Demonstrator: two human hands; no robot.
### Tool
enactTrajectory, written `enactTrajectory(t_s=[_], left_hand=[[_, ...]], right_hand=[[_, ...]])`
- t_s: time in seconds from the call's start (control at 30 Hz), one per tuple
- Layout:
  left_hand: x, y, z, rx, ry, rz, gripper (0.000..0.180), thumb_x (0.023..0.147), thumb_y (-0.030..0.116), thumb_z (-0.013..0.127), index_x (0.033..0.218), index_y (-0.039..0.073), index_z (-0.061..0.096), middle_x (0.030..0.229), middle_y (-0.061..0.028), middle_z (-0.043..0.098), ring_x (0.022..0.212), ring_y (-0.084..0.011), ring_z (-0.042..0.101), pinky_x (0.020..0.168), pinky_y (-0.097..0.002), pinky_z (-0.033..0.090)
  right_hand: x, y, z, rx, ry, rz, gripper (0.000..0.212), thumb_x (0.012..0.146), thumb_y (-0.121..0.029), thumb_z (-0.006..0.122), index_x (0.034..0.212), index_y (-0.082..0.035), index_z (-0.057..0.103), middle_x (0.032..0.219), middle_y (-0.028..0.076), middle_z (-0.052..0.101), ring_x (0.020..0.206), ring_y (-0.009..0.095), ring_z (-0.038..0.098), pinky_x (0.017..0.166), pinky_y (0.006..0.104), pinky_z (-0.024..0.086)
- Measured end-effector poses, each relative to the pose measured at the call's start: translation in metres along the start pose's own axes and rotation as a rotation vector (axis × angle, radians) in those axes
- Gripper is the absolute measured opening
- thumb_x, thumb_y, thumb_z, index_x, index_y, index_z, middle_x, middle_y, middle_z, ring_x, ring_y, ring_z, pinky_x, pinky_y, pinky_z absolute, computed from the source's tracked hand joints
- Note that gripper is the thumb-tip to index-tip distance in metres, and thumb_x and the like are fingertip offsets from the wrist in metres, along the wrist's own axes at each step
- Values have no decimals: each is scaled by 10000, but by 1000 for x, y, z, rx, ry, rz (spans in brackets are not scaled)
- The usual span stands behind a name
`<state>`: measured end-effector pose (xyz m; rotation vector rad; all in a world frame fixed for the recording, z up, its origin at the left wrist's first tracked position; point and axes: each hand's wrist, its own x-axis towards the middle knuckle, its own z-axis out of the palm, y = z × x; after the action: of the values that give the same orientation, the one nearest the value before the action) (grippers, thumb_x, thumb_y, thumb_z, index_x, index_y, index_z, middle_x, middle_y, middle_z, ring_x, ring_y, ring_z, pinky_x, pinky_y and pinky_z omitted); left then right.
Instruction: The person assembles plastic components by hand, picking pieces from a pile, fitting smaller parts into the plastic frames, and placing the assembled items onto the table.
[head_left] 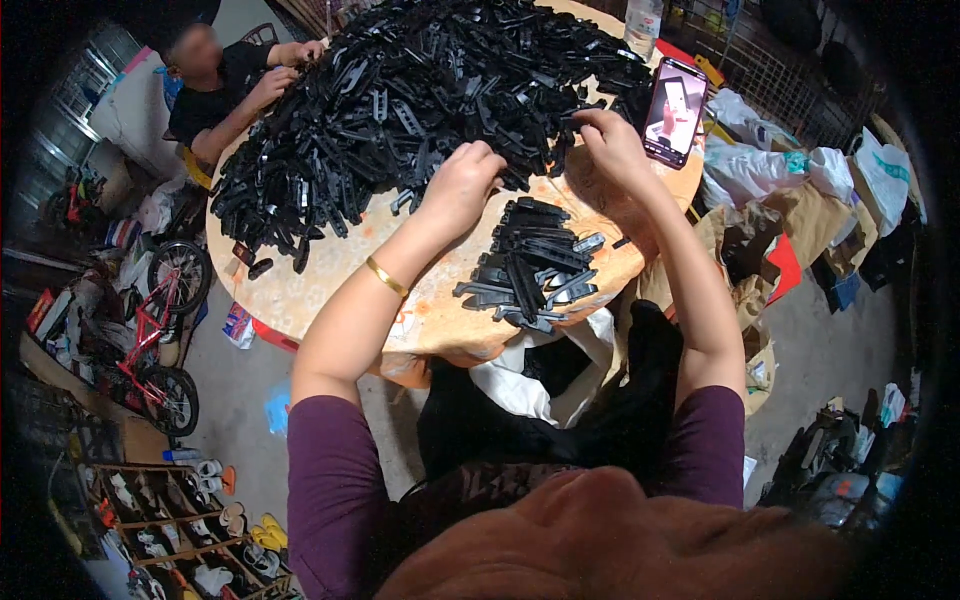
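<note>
A big heap of long, narrow black plastic pieces (400, 100) covers the far part of the round table. My left hand (465, 185) rests at the heap's near edge with its fingers curled; what lies under them is hidden. To its right, my right hand (612, 148) reaches to the heap's right edge. Its fingers are bent, their tips close together over the black pieces, and I cannot make out what they hold. Between my forearms, nearer to me, sits a smaller pile of similar black pieces (530, 265), roughly lined up side by side.
A phone (676, 112) with a lit screen stands at the table's right edge, near a clear bottle (642, 25). Across at the left, another person's hands (272, 88) touch the heap. An open white bag (545, 375) hangs below the near table edge (400, 335).
</note>
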<state>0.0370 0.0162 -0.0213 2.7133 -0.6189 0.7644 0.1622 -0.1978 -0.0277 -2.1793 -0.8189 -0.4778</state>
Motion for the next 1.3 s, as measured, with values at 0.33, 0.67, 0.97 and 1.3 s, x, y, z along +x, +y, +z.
enactTrajectory(t_s=[0.33,0.67,0.97,1.3], left_hand=[[-3,13,-24,-1212,17,-551,200,814,12,584,1009,-33,567,887,-94,637,791,-116,618,726,-209,491],[-6,17,-14,-1378,93,-745,299,787,0,600,1076,-40,538,902,-79,610,765,-130,600,716,-246,503],[-5,22,-23,-1146,-19,-699,377,753,-58,509,1130,-48,522,924,-82,595,763,-132,585,686,-246,508],[-6,28,-26,-1297,-89,-682,381,787,-14,563,1163,-40,513,938,-65,615,756,-90,578,677,-205,481]], right_hand=[[-28,-78,-7,527,-179,-65,233,910,-144,453,1058,-23,588,815,81,614,723,141,570,662,275,461],[-41,-91,0,320,-123,-382,255,803,-49,580,1057,-24,572,856,141,534,743,303,550,681,355,453],[-39,-86,0,147,-128,-437,221,830,-90,558,1046,-53,588,787,149,565,713,331,566,609,397,460],[-36,-79,-9,41,-208,-424,248,820,-157,557,1057,-103,604,725,134,571,729,323,581,640,421,470]])
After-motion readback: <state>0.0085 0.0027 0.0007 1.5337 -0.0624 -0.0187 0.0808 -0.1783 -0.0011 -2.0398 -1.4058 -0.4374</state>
